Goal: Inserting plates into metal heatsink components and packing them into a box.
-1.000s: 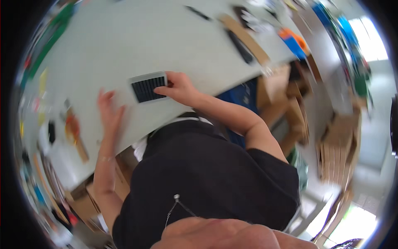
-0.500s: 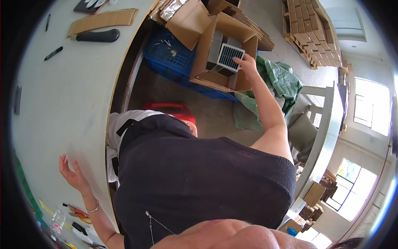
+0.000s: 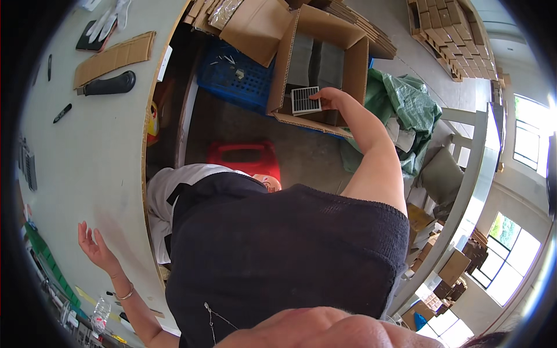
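With my right hand (image 3: pixel 329 98) I grip a small solar panel (image 3: pixel 305 100), dark with pale grid lines and a white frame, by its right edge. It is at the near left part of an open cardboard box (image 3: pixel 281 75). Inside the box, grey flat-topped stacks (image 3: pixel 328 65) stand in two parts with a dark gap between them. Over the white table at the left, my left hand (image 3: pixel 96 249) holds nothing, its fingers apart and slightly curled.
A blue crate (image 3: pixel 232 87) stands left of the box, and a green tarp (image 3: pixel 406 110) lies to its right. A red stool (image 3: pixel 270 159) is near my legs. On the white table (image 3: pixel 110 156) are a black-handled tool (image 3: pixel 109 83), a cardboard strip (image 3: pixel 116 60) and a marker (image 3: pixel 62 113).
My right hand has carried the solar panel left and nearer, toward the box's near left corner, uncovering the grey stacks. The left hand stays open over the table.
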Demonstrator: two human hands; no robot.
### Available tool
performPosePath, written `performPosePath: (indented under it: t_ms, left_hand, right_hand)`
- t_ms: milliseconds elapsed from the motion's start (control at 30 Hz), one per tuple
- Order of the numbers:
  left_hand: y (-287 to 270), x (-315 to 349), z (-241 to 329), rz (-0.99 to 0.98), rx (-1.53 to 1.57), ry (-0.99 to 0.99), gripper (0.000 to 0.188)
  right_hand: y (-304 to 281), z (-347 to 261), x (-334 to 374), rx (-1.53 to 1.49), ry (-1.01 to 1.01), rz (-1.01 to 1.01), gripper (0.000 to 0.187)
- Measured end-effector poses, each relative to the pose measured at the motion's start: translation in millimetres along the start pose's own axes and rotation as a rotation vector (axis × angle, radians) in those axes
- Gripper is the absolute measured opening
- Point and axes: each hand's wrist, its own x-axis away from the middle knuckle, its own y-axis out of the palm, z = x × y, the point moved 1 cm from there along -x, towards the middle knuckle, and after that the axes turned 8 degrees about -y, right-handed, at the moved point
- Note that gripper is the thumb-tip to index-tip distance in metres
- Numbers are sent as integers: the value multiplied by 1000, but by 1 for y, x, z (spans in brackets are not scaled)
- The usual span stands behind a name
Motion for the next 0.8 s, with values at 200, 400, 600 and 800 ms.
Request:
performPosePath:
  t_ms: [200,400,600,800]
  left_hand:
    - [-2,-1,3,88,64,-129,40]
    - [1,-5,0,94,54,-147,39]
    - [2,-9,2,93,42,-165,37]
    - [5,-11,-1,91,63,-194,36]
  right_hand:
    - [-3,3,-22,-91,65,-161,15]
    - [14,27,-37,-268,38,-170,20]
    - [21,46,-45,-351,-13,-182,24]
    - [19,65,-64,-401,-3,-151,25]
